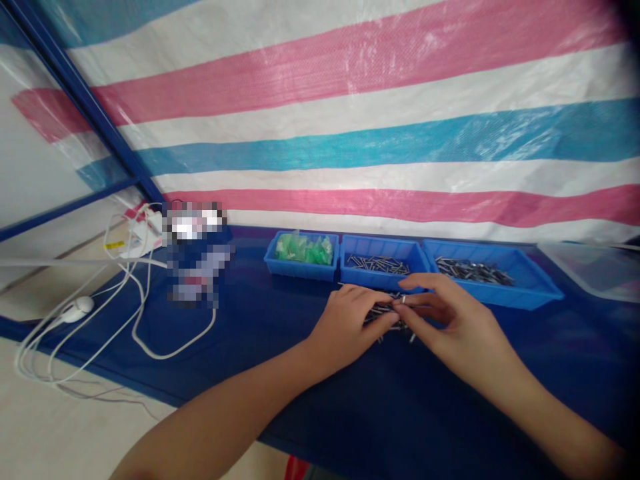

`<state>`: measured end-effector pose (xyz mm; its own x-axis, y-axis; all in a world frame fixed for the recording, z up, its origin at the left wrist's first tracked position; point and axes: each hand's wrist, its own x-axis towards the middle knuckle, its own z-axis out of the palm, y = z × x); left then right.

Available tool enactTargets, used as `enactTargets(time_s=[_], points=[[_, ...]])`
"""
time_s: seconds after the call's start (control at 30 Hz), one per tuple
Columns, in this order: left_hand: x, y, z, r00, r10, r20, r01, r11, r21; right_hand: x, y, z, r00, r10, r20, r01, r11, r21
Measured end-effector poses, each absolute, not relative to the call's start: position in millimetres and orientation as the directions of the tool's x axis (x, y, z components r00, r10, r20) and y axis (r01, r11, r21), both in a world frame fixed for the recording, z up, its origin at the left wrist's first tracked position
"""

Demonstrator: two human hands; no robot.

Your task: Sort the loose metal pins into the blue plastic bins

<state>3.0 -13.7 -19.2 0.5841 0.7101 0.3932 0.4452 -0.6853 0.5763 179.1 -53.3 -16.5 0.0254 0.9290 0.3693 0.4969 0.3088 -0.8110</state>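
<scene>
On the blue tabletop lies a loose pile of thin metal screws or nails (380, 311), partly covered by my hands. My left hand (347, 323) rests over the pile's left side with its fingers bent and closed; what they hold, if anything, is hidden. Its fingertips nearly meet those of my right hand (453, 310). A small shiny metal piece (403, 300) shows between the thumb and fingers of my right hand, pinched there. Just behind the hands stand a blue bin (383, 275) of similar screws or nails and a longer blue bin (537, 293) of darker metal pieces.
A third blue bin (303, 270) at the left holds green items in clear plastic. White cables (143, 313) and a white plug-like device (77, 308) lie farther left. A translucent container (595, 270) stands at the right. A striped plastic sheet (350, 133) hangs behind the table.
</scene>
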Motion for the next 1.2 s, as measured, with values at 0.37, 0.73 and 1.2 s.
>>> enactTargets(time_s=[0.37,0.73,1.2], points=[[3.8,-16.9,-14.3,0.366,0.877,0.312,0.272,-0.421,0.865,173.7,-53.7,-12.2,0.125,0.962,0.243,0.205,0.215,-0.955],[5.4,-14.4,-19.4,0.299,0.911,0.284,0.079,-0.32,0.944,168.0,-52.2,-9.2,-0.039,0.999,0.001,0.108,0.006,-0.994],[4.1,-17.1,-16.8,0.328,0.891,0.315,0.091,-0.361,0.928,171.6,-51.9,-6.2,-0.038,0.998,0.054,0.16,0.059,-0.985]])
